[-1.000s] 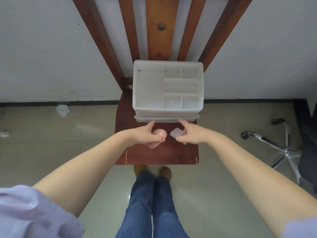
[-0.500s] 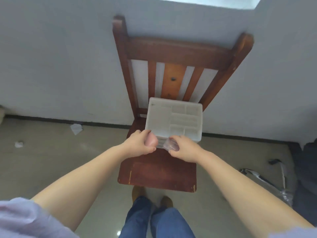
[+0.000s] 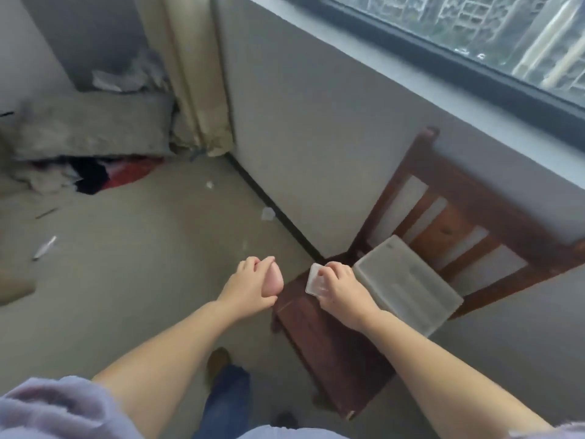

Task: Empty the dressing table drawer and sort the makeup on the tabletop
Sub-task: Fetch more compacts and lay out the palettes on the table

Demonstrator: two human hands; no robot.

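My left hand point(image 3: 250, 285) grips a pink makeup sponge point(image 3: 274, 282), held in the air left of the chair. My right hand point(image 3: 343, 289) holds a small clear plastic case point(image 3: 314, 279) above the front of the seat. A white plastic organizer point(image 3: 408, 282) with a divided top tray sits on the brown wooden chair point(image 3: 332, 350), just right of my right hand. Its compartments look empty.
The chair stands against a grey wall under a window point(image 3: 474, 30). A curtain point(image 3: 193, 74) hangs in the corner at the left. A pile of cloth and clutter point(image 3: 88, 147) lies on the floor at far left, with paper scraps point(image 3: 268, 213) near the baseboard.
The view has swung left and tilted, so the chair now sits at the right. Both hands have drawn back from the organizer, still holding the sponge and the case.
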